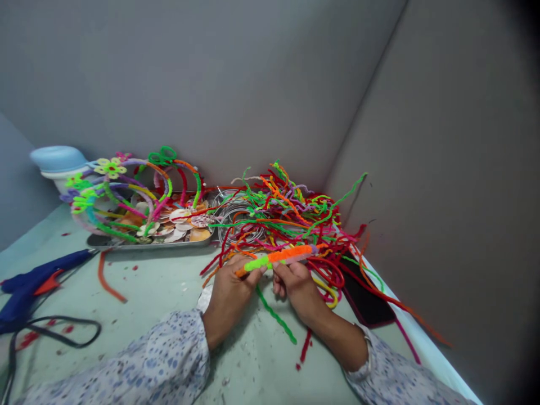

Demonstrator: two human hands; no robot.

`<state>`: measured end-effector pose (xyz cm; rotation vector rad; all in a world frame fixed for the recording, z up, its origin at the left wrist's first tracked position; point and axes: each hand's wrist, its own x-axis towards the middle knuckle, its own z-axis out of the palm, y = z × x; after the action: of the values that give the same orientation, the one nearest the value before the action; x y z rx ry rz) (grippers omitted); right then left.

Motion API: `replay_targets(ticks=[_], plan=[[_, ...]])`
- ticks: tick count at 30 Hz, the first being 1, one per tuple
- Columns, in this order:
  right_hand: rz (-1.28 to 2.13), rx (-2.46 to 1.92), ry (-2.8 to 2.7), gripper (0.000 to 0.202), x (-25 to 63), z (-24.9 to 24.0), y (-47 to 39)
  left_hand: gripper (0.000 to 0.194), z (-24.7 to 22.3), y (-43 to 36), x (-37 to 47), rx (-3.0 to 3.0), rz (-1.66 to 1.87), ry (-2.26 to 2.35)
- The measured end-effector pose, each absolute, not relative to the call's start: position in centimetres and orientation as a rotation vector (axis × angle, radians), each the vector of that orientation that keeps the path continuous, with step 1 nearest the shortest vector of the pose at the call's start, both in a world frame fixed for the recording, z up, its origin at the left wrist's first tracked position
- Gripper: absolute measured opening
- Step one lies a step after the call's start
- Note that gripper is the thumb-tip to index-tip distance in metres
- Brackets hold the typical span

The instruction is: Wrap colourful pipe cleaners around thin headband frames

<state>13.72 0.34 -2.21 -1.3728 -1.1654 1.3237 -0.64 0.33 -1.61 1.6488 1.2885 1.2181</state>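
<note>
Between my hands is a headband (291,255) wrapped in fuzzy pipe cleaner in orange, lime green, pink and purple, seen nearly edge-on. My left hand (232,292) grips its left end, fingers curled round it. My right hand (295,281) is closed at the middle underside, thumb and fingers pinched at the green part. A green pipe cleaner (276,315) hangs down below the hands toward the table; where its upper end goes is hidden by my fingers. Behind the headband lies a tangled heap of pipe cleaners (287,208) in red, green, orange and purple.
A metal tray (147,245) at back left bears shells and several finished flower headbands (164,185). Wire coils (238,222) lie beside it. A blue glue gun (42,275) with its cord is at left, a blue-lidded container (59,163) behind. A dark phone (367,298) rests at right.
</note>
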Motion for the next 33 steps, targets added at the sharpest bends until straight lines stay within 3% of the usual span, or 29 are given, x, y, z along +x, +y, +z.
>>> replay_targets(ticks=[33], plan=[[1.201, -1.447, -1.281, 0.037, 13.6, -2.2, 0.1, 0.025, -1.4, 1.0, -0.6, 1.362, 0.971, 1.191]])
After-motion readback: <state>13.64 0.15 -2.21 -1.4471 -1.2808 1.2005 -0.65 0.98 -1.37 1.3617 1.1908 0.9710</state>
